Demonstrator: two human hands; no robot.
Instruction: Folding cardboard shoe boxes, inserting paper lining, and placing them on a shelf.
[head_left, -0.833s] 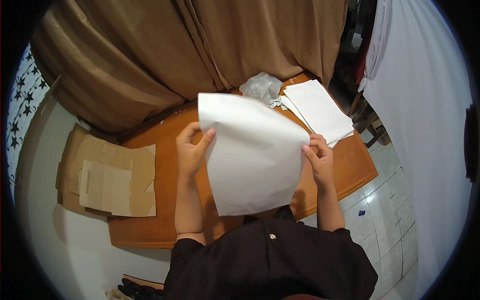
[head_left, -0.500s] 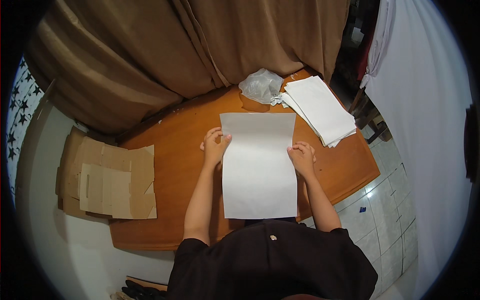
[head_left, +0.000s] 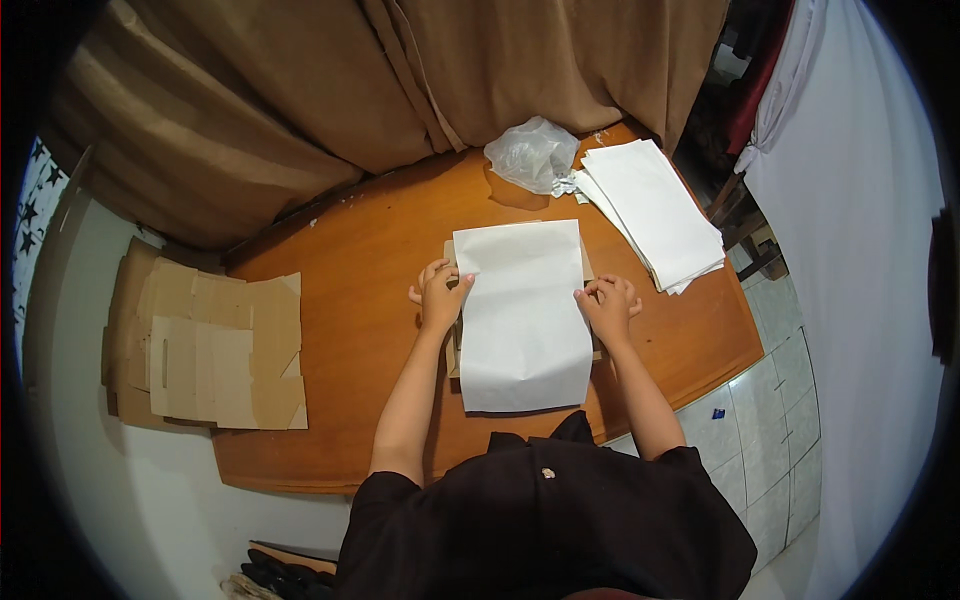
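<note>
A sheet of white paper (head_left: 525, 315) spans the space between my two hands, slightly bowed, over the wooden table. My left hand (head_left: 440, 293) pinches its left edge between thumb and fingers. At the right edge, my right hand (head_left: 607, 303) grips it the same way. Beneath the sheet lies a brown cardboard piece (head_left: 453, 357), mostly covered, with only its borders showing on both sides.
A stack of white paper (head_left: 655, 210) lies at the table's far right. Beside it sits a crumpled clear plastic bag (head_left: 533, 155). Folded cardboard sheets (head_left: 225, 345) rest at the left edge of the wooden table (head_left: 370, 250). A brown curtain (head_left: 270, 100) hangs behind.
The paper has come down over the cardboard piece, whose borders now show around it. Both hands moved with it, keeping their hold on its edges. The view has shifted slightly.
</note>
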